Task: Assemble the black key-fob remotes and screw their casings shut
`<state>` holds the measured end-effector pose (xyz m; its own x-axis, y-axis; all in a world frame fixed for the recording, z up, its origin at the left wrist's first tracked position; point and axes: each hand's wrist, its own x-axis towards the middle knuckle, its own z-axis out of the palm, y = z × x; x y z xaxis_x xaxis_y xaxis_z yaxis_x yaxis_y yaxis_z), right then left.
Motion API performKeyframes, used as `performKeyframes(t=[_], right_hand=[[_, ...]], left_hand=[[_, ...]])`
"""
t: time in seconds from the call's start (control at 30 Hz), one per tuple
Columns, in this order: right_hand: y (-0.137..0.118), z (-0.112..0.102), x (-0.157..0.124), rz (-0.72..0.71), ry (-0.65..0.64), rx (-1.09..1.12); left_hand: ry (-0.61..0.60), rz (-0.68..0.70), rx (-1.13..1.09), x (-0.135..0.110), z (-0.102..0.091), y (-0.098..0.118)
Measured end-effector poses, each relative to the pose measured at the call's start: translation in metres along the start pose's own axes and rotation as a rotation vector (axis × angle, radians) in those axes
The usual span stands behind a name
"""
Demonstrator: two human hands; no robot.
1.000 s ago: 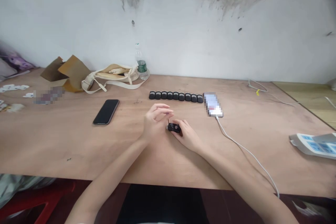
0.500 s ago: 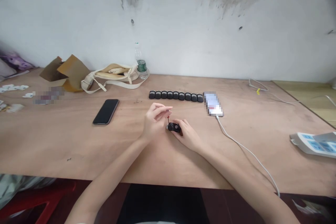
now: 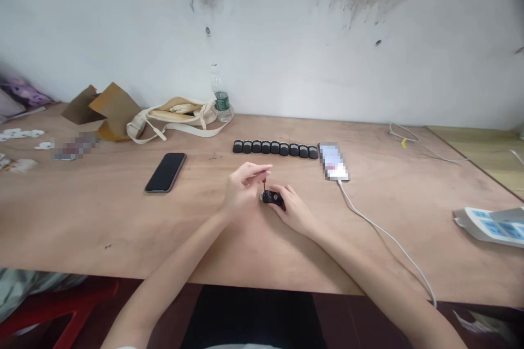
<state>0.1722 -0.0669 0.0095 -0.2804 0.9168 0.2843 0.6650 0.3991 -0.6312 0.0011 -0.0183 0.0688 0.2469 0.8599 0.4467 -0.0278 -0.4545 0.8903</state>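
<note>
A small black device (image 3: pixel 273 197) with a pale metal-looking end lies on the wooden table, and my right hand (image 3: pixel 298 211) grips it from the right with thumb and fingers. Upright over its left part stands a thin screwdriver (image 3: pixel 264 182) with a red section, its tip on or just above the device. My left hand (image 3: pixel 240 190) is closed around the screwdriver's top, fingers pointing right; the upper end is hidden among them. Beyond both hands runs a row of several black rounded pieces (image 3: pixel 275 148) with grey bands.
A dark phone (image 3: pixel 166 173) lies to the left. At right are a lit phone (image 3: pixel 333 161) on a white cable (image 3: pixel 380 229) and a white-and-blue power strip (image 3: pixel 491 224). Along the wall stand a water bottle (image 3: pixel 222 101), a cream bag (image 3: pixel 180 112) and a brown paper bag (image 3: pixel 117 112).
The screwdriver has shifted slightly right over the black device, and my left fingers have changed their pose a little around it. My right hand still holds the device in place.
</note>
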Motion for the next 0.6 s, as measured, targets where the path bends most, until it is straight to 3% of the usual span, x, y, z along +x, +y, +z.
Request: performKeyframes(t=[0.1,0.33,0.5,0.6], right_hand=[[0.0004,0.0003,0.0002,0.002,0.000,-0.005],[0.0009,0.0011,0.0000,0.000,0.008,-0.010],[-0.0002,-0.0007,0.0000,0.008,-0.018,-0.019],[-0.0010,-0.0014,0.0005,0.005,-0.016,-0.013]], left_hand=[[-0.036,-0.012,0.013,0.0006,-0.0016,0.0015],[0.108,0.019,-0.005,-0.0016,0.0036,-0.0027],[-0.022,-0.011,-0.040,-0.0010,0.0018,-0.0015],[-0.006,0.035,0.013,-0.0021,0.0024,-0.0014]])
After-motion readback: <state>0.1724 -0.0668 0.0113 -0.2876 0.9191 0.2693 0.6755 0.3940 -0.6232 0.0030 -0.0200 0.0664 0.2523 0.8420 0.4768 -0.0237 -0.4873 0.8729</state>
